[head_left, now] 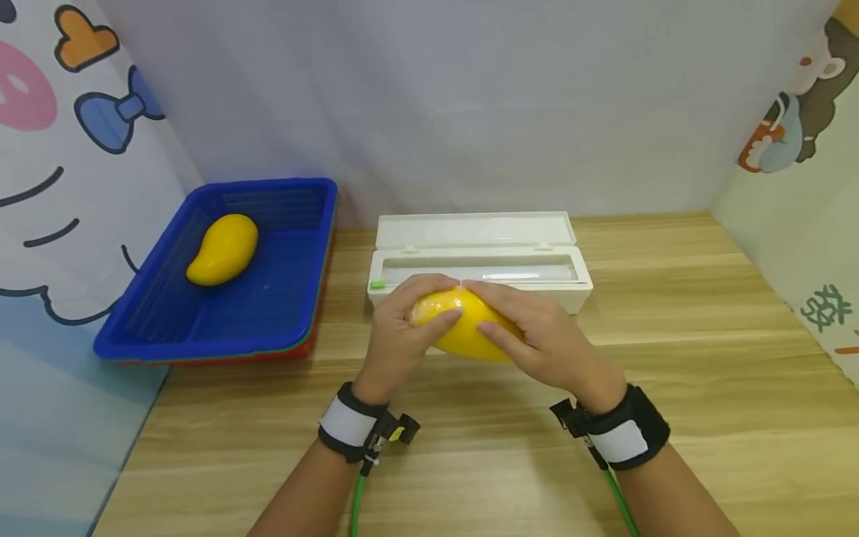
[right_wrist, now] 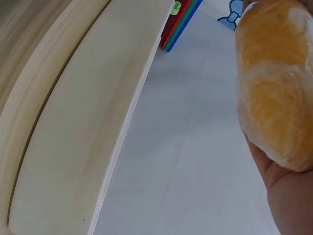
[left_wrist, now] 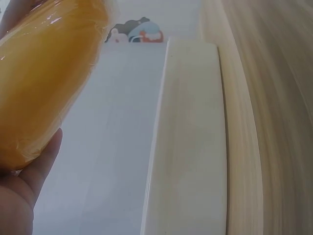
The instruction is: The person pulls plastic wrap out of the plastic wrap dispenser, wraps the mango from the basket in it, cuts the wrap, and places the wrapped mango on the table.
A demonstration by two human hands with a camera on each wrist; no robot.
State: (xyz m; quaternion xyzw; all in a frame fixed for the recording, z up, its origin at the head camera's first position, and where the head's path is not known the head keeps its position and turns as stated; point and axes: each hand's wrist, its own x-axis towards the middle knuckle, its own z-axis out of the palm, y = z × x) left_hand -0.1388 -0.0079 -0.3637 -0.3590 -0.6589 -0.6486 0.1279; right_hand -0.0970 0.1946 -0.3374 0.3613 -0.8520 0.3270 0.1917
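Observation:
Both hands hold a yellow mango (head_left: 473, 335) in front of the body, above the table. Clear plastic film wraps the fruit, and its wrinkles show in both wrist views, on the mango (left_wrist: 46, 78) and around the mango (right_wrist: 276, 93). The left hand (head_left: 400, 335) grips its left end, thumb on the near side. From the other end the right hand (head_left: 546, 339) grips it, thumb also on the near side. Just behind the hands stands a white cling film dispenser (head_left: 479, 291) with its lid (head_left: 476, 230) raised and a roll of film (head_left: 490, 273) inside.
At the left, a blue basket (head_left: 268, 298) is nested on other baskets, with a second mango (head_left: 224, 250) lying in it. A green slider (head_left: 377, 284) sits at the dispenser's left end. Pale curtains enclose the wooden table (head_left: 671, 313) at the back and sides.

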